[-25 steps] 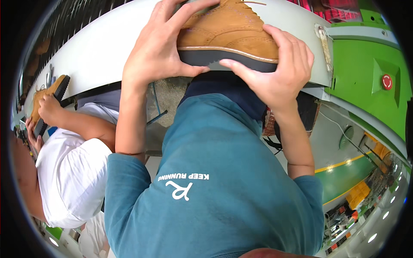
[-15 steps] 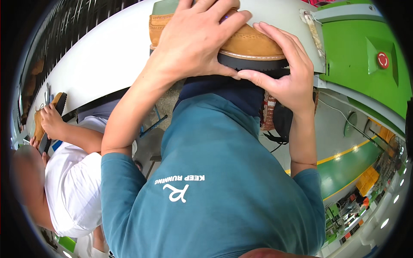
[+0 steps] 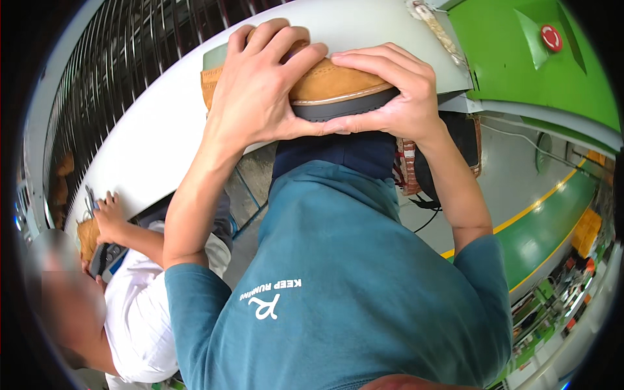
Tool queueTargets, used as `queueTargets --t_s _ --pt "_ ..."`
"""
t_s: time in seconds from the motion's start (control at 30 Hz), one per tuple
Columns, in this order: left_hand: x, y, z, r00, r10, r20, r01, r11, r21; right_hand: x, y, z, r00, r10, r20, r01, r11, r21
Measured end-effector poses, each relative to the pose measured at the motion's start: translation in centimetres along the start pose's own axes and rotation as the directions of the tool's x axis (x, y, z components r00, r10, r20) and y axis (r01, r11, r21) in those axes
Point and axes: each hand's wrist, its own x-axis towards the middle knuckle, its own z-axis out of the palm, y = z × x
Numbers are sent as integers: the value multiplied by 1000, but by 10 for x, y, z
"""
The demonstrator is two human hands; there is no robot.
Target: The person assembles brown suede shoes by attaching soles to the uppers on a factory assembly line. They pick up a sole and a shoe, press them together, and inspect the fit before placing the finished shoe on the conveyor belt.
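A tan boot (image 3: 344, 80) with a black, ridged sole lies on its side-to-side length across the near edge of the white table, held between my two hands. My left hand (image 3: 260, 81) wraps over the middle of the boot, its fingers curled across the upper and its thumb under the sole. Around the front end curves my right hand (image 3: 403, 88), fingertips on the upper and thumb along the sole. Both thumbs meet below the sole. Part of the upper is hidden behind my left hand.
The white table (image 3: 153, 140) runs along a row of dark metal rollers (image 3: 130, 71). On the right stands a green machine (image 3: 500, 52) with a red button (image 3: 551, 38). At the left, a person in white (image 3: 140, 312) holds another tan boot (image 3: 88, 239).
My fingers have curled more around the boot, and my thumbs now press together under its sole. The person at left has tipped their boot and raised one hand off it. The view has shifted.
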Motion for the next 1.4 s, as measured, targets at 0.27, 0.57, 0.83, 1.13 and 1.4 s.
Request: queueTargets --t_s 0.27,0.57,0.83,1.13,1.4 --pt "5 5 -2 999 -7 35 7 1000 3 -8 17 -13 979 173 111 -195 951 240" --pt "17 -5 -6 995 33 93 -26 997 -78 -15 10 1 921 375 107 -375 779 502" --pt "15 13 8 689 -659 -302 -287 134 -949 -11 -34 80 662 667 343 -233 -253 939" --pt "-81 -104 13 449 -822 -350 -249 261 -933 28 5 71 828 556 -69 -364 628 688" --pt "-100 -104 39 366 -887 -280 -256 193 -947 21 22 72 844 533 61 -470 678 565"
